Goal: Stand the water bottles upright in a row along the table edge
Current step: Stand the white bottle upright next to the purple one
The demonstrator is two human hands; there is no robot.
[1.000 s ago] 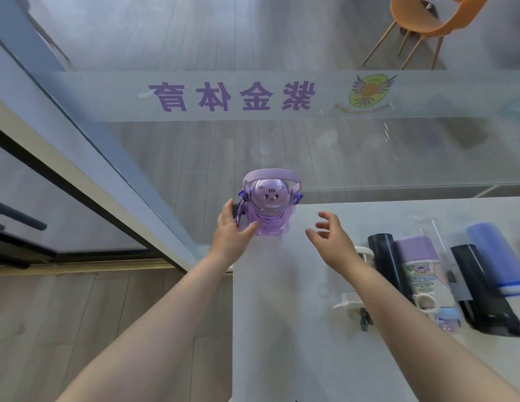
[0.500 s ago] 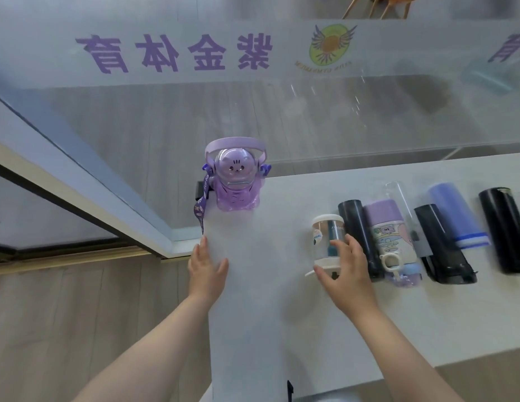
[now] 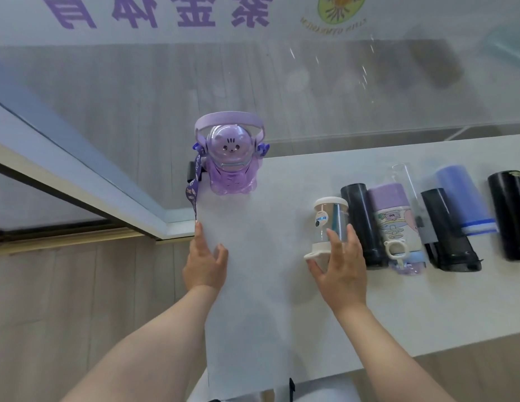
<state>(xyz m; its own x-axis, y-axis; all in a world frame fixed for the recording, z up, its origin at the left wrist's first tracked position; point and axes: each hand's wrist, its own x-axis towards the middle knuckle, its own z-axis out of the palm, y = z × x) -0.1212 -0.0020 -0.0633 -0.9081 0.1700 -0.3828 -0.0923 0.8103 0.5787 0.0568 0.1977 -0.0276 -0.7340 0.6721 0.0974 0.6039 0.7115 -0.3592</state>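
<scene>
A purple bear-shaped bottle [image 3: 231, 166] with a handle and a hanging strap stands upright at the far left corner of the white table [image 3: 253, 314]. To its right several bottles lie on their sides. These are a clear bottle with white caps [image 3: 328, 216], a black one [image 3: 358, 221], a purple-lidded printed one [image 3: 393, 221], another black one [image 3: 447, 230], a lavender-blue one [image 3: 462, 198] and a third black one [image 3: 511, 216]. My right hand [image 3: 340, 265] grips the near end of the clear bottle. My left hand [image 3: 205, 259] rests flat on the table's left edge.
A glass wall with purple lettering runs just behind the table's far edge. A window frame and wooden floor lie to the left, below the table's left edge. A thin clear tube [image 3: 403, 175] lies behind the printed bottle.
My left hand let go of the purple bear bottle and drew back to the table's left edge. My right hand moved right and took hold of the clear bottle.
</scene>
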